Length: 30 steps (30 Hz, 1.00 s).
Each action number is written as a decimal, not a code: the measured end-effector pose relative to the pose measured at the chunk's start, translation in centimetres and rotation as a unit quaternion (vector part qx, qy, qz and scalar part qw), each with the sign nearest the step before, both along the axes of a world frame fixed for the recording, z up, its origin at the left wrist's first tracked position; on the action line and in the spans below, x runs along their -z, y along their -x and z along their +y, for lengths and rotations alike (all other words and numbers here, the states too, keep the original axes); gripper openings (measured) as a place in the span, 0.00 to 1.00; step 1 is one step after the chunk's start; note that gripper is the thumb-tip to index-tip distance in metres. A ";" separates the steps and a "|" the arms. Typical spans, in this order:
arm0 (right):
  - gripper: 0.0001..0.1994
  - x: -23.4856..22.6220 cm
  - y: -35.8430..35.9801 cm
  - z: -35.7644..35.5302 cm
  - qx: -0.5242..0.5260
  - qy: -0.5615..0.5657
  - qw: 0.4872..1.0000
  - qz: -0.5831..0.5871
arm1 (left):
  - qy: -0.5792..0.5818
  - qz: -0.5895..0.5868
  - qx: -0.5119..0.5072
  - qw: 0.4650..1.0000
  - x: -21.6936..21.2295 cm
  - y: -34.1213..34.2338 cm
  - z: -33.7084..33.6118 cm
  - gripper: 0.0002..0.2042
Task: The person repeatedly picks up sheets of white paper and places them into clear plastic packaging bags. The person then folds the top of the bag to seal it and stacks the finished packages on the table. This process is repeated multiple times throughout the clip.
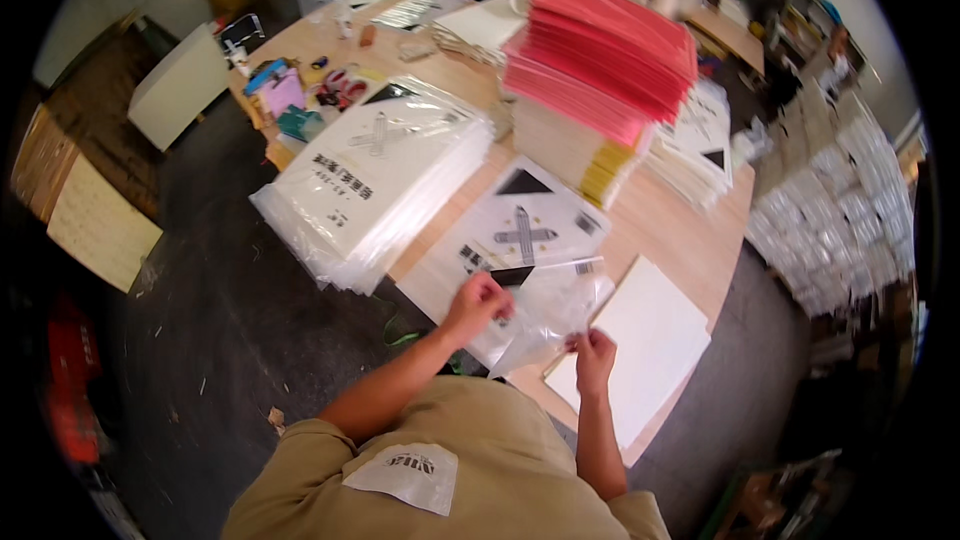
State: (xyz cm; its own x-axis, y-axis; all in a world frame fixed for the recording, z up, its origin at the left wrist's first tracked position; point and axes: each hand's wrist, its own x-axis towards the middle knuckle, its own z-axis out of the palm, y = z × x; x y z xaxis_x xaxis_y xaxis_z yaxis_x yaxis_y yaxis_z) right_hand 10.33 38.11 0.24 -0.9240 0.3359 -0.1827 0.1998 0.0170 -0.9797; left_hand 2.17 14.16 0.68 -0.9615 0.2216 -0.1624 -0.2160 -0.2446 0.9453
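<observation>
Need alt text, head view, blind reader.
A person's left hand and right hand handle clear plastic film over printed packaging at the edge of a wooden table. White sheets lie to the right; a tall red-topped stack stands beyond, a plastic-covered pile to the left.

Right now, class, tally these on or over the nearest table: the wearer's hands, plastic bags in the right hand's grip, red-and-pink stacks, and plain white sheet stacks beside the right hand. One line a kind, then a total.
Left hand and right hand: 2
Printed clear plastic bag: 1
Red-and-pink stack: 1
Plain white sheet stack: 1
Total: 5
</observation>
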 end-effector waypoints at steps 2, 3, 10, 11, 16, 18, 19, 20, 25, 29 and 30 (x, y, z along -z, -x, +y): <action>0.08 0.6 0.3 1.9 0.077 -0.082 0.994 0.003 | -0.083 -0.031 -0.069 0.994 0.0 1.3 -1.1 0.06; 0.07 0.0 0.0 2.7 0.086 -0.124 0.988 0.011 | -0.061 -0.059 -0.068 0.994 -1.0 1.8 -1.7 0.05; 0.08 -3.3 1.2 -1.5 0.144 0.184 0.972 -0.009 | -0.082 -0.145 0.107 0.980 -3.8 2.9 -2.5 0.17; 0.07 -3.7 1.4 -1.8 0.153 0.224 0.963 -0.014 | -0.025 -0.121 0.149 0.981 -3.8 3.2 -2.3 0.19; 0.07 -3.1 1.6 -3.5 0.137 0.211 0.968 0.010 | 0.255 -0.017 0.247 0.935 -5.0 4.9 -1.8 0.16; 0.11 -4.3 1.8 -4.6 0.127 0.166 0.978 -0.001 | 0.261 0.020 0.246 0.933 -3.0 5.6 -1.6 0.15; 0.13 -4.5 2.0 -5.1 0.107 0.111 0.988 -0.027 | 0.263 0.039 0.245 0.932 -1.9 5.9 -1.5 0.15; 0.16 -4.5 2.1 -5.4 0.090 0.056 0.993 -0.056 | 0.255 0.096 0.246 0.930 -2.3 5.7 -1.1 0.14; 0.20 -6.9 3.0 -8.3 0.037 0.023 0.996 -0.084 | 0.203 0.218 0.272 0.915 -6.9 4.0 -0.7 0.12; 0.14 -6.9 2.7 -10.2 -0.019 0.085 0.995 -0.056 | 0.138 0.125 0.326 0.927 -3.5 3.7 -0.8 0.09; 0.13 -6.6 2.3 -9.9 -0.004 0.067 0.995 -0.077 | 0.107 0.090 0.293 0.946 -3.0 3.7 -1.0 0.09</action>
State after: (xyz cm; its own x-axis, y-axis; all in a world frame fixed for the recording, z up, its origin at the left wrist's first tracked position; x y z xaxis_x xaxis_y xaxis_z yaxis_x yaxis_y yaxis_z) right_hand 8.07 28.24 6.83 -0.8847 0.2913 -0.3640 0.3474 -0.1088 -0.9314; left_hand -1.50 13.12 3.72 -0.6995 0.7062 -0.1094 -0.0867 0.0682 0.9939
